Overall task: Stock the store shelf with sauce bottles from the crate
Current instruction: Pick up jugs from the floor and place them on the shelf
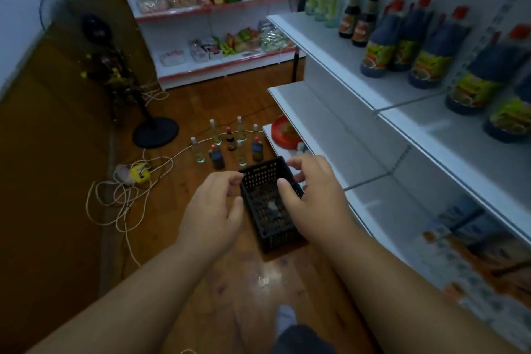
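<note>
Wooden floor (201, 112) fills the room, glossy and brown, with a white store shelf (344, 66) running along the right side in several tiers. On its upper tier stands a row of sauce bottles (402, 43): dark ones with red caps and yellow-green labels nearest the camera, slimmer dark ones further back, and clear ones at the far end. A second shelf unit (218, 37) against the back wall carries packets of snacks and boxes. At the left a standing fan (94, 29) rests on its round black base, and a tangle of pale cable (120, 198) with a yellow socket block lies beside it.

Near the middle of the floor sits a black perforated crate (270, 204), close to the foot of the store shelf. Its inside looks nearly bare; one small blurred item lies at the bottom. Just beyond the crate a cluster of small bottles (227, 144), clear and dark, stands upright on the floor.

Both bare arms reach down toward the crate. The left hand (212, 210) hangs at the crate's left side, fingers loosely curled and holding nothing. The right hand (313, 195) hovers above the crate's right rim, fingers spread and relaxed, with nothing in it.
</note>
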